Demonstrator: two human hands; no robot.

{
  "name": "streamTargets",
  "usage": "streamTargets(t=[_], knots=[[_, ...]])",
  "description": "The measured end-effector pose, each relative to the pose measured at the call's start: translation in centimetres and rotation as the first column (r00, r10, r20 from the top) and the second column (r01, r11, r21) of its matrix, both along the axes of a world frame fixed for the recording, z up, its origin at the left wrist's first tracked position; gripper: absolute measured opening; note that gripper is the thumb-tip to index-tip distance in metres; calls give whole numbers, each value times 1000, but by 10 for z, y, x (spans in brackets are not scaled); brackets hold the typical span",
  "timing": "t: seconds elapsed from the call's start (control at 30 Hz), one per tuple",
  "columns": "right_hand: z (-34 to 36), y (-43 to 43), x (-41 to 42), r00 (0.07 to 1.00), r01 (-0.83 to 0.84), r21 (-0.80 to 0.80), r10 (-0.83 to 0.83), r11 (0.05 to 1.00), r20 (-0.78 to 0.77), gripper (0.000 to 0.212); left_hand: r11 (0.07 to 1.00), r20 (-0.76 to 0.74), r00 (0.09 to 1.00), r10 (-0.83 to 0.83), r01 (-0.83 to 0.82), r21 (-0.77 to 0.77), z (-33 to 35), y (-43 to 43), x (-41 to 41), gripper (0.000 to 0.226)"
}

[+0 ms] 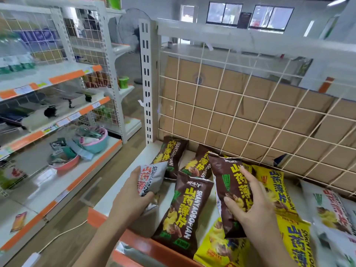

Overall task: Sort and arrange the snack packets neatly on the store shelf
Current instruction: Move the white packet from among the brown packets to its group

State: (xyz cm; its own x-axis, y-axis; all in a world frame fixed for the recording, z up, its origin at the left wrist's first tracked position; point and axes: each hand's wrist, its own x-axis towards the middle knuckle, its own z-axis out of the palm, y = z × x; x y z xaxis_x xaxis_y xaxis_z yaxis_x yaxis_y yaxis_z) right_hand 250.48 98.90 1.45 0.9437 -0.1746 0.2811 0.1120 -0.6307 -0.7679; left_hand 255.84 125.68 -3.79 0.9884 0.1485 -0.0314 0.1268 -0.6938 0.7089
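Snack packets lie on a white store shelf point(123, 182) with an orange front edge. My left hand point(133, 197) grips a white packet point(152, 178) at the shelf's left side. My right hand point(252, 207) holds a brown packet point(227, 182), lifted slightly over the pile. Another brown packet point(183, 214) lies flat between my hands, and two more brown packets point(171, 153) rest at the back left. Yellow packets point(273, 182) lie under and to the right of my right hand. White packets point(331, 209) sit at the far right.
A wire grid back panel point(250, 105) backed by cardboard rises behind the shelf. A slotted upright post point(146, 83) stands at its left corner. Across the aisle on the left, other shelves point(57, 78) hold goods and bowls. A fan point(133, 33) stands further back.
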Motion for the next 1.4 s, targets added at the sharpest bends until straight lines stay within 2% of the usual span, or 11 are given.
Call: streamTargets(t=[0.13,0.27,0.53,0.6,0.8,1.0,1.13,1.2,1.4], knots=[[3,23,2,997,72,41,-71,997,-29,71,970,105,988,-112,132,-205,6,22,5,83],[4,54,6,987,143,66,-138,988,-84,70,910,199,973,-117,185,-371,19,58,18,73],[-11,147,16,981,166,80,-157,983,-110,69,909,198,969,-145,210,-359,13,131,44,85],[-17,168,21,982,148,29,-144,988,-119,67,899,180,969,-166,224,-375,13,142,47,88],[-37,207,34,955,147,-243,-201,959,-218,66,870,167,965,-203,256,-421,13,153,53,75],[-50,217,31,935,154,-336,-246,929,-254,69,805,150,943,-296,331,-493,13,152,53,71],[-50,222,22,924,127,-359,-242,925,-296,88,777,187,931,-313,365,-513,22,143,48,85],[-43,219,16,931,134,-332,-233,934,-280,89,765,189,931,-313,365,-531,24,139,48,88],[-14,172,-9,959,239,-291,-272,926,-78,74,743,230,918,-324,398,-538,38,111,41,74]])
